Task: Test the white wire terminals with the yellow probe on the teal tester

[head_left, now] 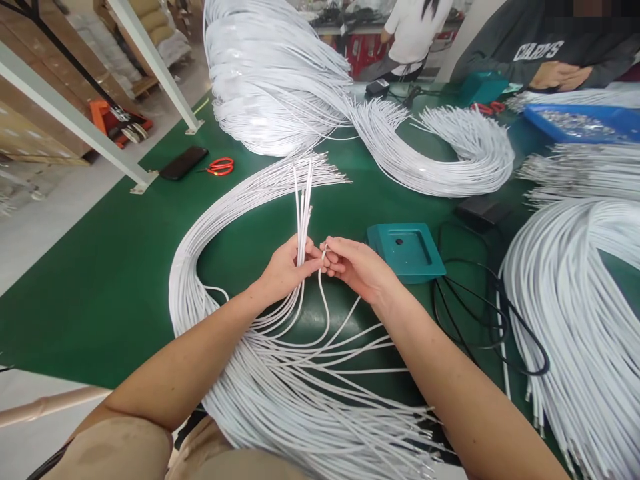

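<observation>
My left hand (289,267) is closed around a small bunch of white cables (303,217) that stands up above the thumb. Some of their ends show small metallic tips. Close beside it, my right hand (353,263) pinches the end of one white cable (327,317), which hangs down in a loop. The left fingertips also reach this end, and a small piece at its tip is mostly hidden by the fingers. A large curved bundle of white cables (193,267) lies around my left arm, with loose ends fanning out below both hands.
Right of my hands stands a teal device (395,257) with black cords (465,330). Orange-handled scissors (220,167) and a black phone (184,163) lie back left. Large cable bundles (275,73) fill the back and right (575,320). A blue tray (555,127) and a person's hands (560,77) are back right.
</observation>
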Tool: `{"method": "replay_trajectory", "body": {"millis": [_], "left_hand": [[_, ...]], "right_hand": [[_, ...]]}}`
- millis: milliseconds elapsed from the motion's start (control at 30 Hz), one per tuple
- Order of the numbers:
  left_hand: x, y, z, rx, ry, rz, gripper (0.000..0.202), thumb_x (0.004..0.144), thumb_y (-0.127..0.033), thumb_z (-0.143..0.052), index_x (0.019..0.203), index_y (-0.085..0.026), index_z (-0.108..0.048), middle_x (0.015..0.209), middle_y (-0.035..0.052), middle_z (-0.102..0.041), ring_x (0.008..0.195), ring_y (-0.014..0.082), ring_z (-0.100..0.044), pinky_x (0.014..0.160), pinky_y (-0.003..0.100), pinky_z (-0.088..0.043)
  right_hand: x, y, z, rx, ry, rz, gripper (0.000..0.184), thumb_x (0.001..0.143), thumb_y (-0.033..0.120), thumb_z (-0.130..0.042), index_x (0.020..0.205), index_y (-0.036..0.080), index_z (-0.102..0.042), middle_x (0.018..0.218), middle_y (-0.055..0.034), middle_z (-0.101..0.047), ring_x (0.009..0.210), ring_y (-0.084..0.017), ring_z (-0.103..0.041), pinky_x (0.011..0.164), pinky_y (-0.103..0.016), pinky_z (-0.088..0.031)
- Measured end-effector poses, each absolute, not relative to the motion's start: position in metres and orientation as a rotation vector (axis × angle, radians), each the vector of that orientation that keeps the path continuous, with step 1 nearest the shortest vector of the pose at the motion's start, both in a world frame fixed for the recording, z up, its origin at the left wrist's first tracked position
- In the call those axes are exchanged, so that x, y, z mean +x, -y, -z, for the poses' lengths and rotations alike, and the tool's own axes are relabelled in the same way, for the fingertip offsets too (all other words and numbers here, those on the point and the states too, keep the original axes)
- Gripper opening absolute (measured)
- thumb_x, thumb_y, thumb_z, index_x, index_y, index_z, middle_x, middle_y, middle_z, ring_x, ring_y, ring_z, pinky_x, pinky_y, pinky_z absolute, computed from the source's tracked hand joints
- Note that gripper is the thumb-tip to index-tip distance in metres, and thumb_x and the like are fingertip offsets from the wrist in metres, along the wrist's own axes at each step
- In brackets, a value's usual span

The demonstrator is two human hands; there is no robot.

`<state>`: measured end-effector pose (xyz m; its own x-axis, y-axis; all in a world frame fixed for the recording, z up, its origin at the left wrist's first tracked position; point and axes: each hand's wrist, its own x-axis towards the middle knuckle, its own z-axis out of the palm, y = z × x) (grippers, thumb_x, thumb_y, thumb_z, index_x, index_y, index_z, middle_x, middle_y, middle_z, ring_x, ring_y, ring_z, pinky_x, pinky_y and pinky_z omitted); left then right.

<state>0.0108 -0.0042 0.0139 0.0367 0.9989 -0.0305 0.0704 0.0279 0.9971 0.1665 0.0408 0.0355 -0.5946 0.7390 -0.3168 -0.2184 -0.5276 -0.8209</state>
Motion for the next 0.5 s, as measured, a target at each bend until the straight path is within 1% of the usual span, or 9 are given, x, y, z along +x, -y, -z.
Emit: {"method": "replay_trajectory", "body": {"millis": [67, 100, 200, 267, 333, 367, 500], "left_hand": [[0.009, 0.003, -0.014, 1.242, -1.241, -1.150, 0.029, 0.076, -0.033, -0.069, 0.085, -0.019, -0.045, 0.083, 0.0006, -0.069, 0.070, 0.0121, -0.063, 0.061, 0.024, -0.046], [0.008, 0.003, -0.014, 1.232, -1.224, -1.163, 0.030, 0.076, -0.033, -0.070, 0.090, -0.019, -0.047, 0.082, 0.0003, -0.068, 0.068, 0.0117, -0.062, 0.060, 0.023, -0.045], [0.007, 0.002, -0.014, 1.201, -1.159, -1.193, 0.044, 0.076, -0.032, -0.071, 0.113, -0.021, -0.051, 0.077, -0.0021, -0.063, 0.065, 0.0103, -0.060, 0.057, 0.022, -0.044], [0.007, 0.003, -0.014, 1.169, -1.123, -1.182, 0.051, 0.076, -0.031, -0.071, 0.122, -0.022, -0.052, 0.075, -0.0025, -0.061, 0.067, 0.0099, -0.059, 0.058, 0.021, -0.044], [0.007, 0.003, -0.015, 1.088, -1.094, -1.150, 0.049, 0.076, -0.029, -0.071, 0.122, -0.022, -0.056, 0.077, -0.0018, -0.060, 0.068, 0.0095, -0.059, 0.060, 0.021, -0.045], [0.007, 0.003, -0.016, 1.023, -1.074, -1.131, 0.047, 0.075, -0.028, -0.072, 0.120, -0.021, -0.058, 0.077, -0.0014, -0.060, 0.069, 0.0092, -0.058, 0.061, 0.021, -0.045], [0.005, 0.001, -0.018, 0.753, -0.965, -1.077, 0.044, 0.069, -0.021, -0.076, 0.111, -0.017, -0.064, 0.075, -0.0006, -0.060, 0.068, 0.0083, -0.058, 0.060, 0.020, -0.043]], "right_hand": [[0.166, -0.039, -0.038, -0.928, 1.025, -2.105, 0.026, 0.069, 0.039, -0.074, 0.075, 0.015, -0.063, 0.058, 0.0056, -0.051, 0.054, -0.007, -0.045, 0.058, -0.023, -0.038], [0.165, -0.039, -0.039, -0.957, 1.049, -2.057, 0.025, 0.070, 0.038, -0.073, 0.076, 0.015, -0.064, 0.061, 0.0043, -0.054, 0.055, -0.007, -0.046, 0.059, -0.024, -0.039], [0.163, -0.037, -0.041, -1.062, 1.237, -1.814, 0.024, 0.075, 0.039, -0.067, 0.078, 0.016, -0.066, 0.067, 0.0005, -0.060, 0.059, -0.009, -0.050, 0.062, -0.026, -0.043], [0.162, -0.036, -0.040, -1.121, 1.432, -1.595, 0.020, 0.078, 0.036, -0.064, 0.077, 0.016, -0.066, 0.070, -0.0007, -0.063, 0.063, -0.012, -0.054, 0.066, -0.027, -0.044], [0.162, -0.035, -0.037, -1.181, 1.673, -1.294, 0.015, 0.081, 0.030, -0.059, 0.076, 0.017, -0.065, 0.072, -0.0012, -0.063, 0.066, -0.013, -0.055, 0.068, -0.028, -0.043], [0.162, -0.034, -0.035, -1.202, 1.806, -1.102, 0.016, 0.084, 0.028, -0.055, 0.075, 0.018, -0.063, 0.074, -0.0018, -0.063, 0.068, -0.014, -0.054, 0.068, -0.028, -0.041], [0.165, -0.033, -0.029, -1.100, 2.340, -0.280, 0.027, 0.092, 0.018, -0.037, 0.080, 0.016, -0.061, 0.084, -0.0085, -0.061, 0.077, -0.019, -0.050, 0.070, -0.031, -0.035]]}}
